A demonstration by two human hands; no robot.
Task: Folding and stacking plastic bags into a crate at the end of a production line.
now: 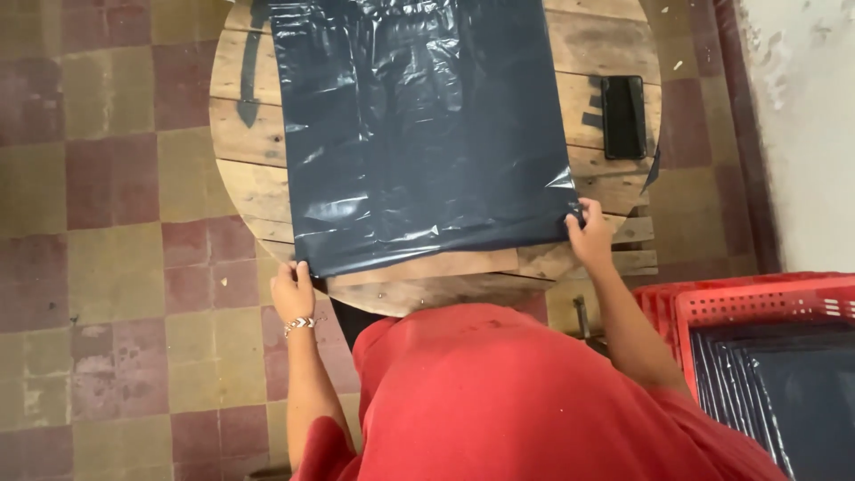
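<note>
A large dark blue-grey plastic bag [419,125] lies spread flat over a round wooden table [245,151]. My left hand [292,290] pinches the bag's near left corner at the table's edge; a beaded bracelet is on that wrist. My right hand [588,233] grips the near right corner. Both arms reach out from a red garment [499,401] that fills the lower middle of the view. A strip of bare brown wood or card [427,265] shows just below the bag's near edge.
A black phone [623,117] lies on the table's right side. A red plastic crate [757,307] at lower right holds several stacked dark bags [784,392]. The floor is chequered red and yellow tile [107,249]. A pale wall [802,125] stands at right.
</note>
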